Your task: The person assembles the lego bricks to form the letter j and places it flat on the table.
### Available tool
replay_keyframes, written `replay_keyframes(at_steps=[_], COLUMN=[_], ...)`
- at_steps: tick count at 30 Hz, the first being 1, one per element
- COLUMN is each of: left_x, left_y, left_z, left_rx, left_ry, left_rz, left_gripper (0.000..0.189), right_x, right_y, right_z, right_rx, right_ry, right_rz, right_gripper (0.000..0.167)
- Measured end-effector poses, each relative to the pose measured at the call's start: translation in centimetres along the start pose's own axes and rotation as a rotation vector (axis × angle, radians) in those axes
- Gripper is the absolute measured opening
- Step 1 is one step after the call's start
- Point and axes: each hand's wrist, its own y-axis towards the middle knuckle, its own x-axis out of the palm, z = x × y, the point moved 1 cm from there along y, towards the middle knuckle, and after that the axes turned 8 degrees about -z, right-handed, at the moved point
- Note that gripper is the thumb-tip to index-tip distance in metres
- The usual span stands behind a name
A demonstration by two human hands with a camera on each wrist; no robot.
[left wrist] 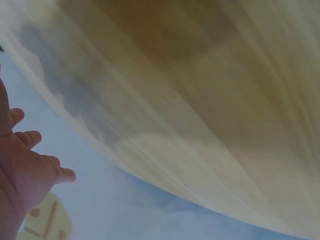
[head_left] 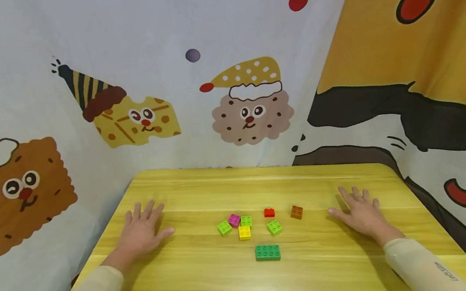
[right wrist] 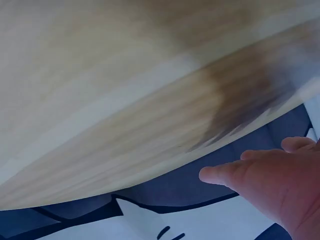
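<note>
Toy building bricks lie grouped in the middle of the table. Among them are a magenta brick (head_left: 234,220), a yellow brick (head_left: 244,233), a red brick (head_left: 269,213), a brown brick (head_left: 297,212) and several lime ones, such as the lime brick (head_left: 274,228). Closest to the viewer is a longer dark green brick (head_left: 267,253). My left hand (head_left: 142,233), fingers spread, is over the table's left side, apart from the bricks. On the other side my right hand (head_left: 361,212), also spread and holding nothing, is nearest to the brown brick. In both wrist views the hands hold nothing.
The wooden table (head_left: 188,287) has rounded far corners. Directly behind it hangs a printed curtain (head_left: 153,40) with cartoon biscuits and cheese, and more of this cloth covers both sides.
</note>
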Motion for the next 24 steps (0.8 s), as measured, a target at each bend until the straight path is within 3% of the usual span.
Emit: replay_keyframes(at_steps=[9, 17, 24], left_x=[0.8, 0.5, 0.6], left_y=[0.4, 0.1, 0.0], left_z=[3.9, 7.2, 8.9], left_rx=[0.105, 0.178, 0.176], left_ry=[-0.027, -0.082, -0.162], left_rz=[0.025, 0.008, -0.02], left_gripper=[0.079, 0.069, 0.055], right_x=[-0.2, -0.4, -0.5], right_y=[0.0, -0.4, -0.9], right_z=[-2.7, -5.0, -6.7], right_rx=[-0.055, -0.087, -0.118], right_ry=[0.056, 0.087, 0.164], right_rz=[0.013, 0.062, 0.044], right_gripper=[0.099, 0.082, 0.068])
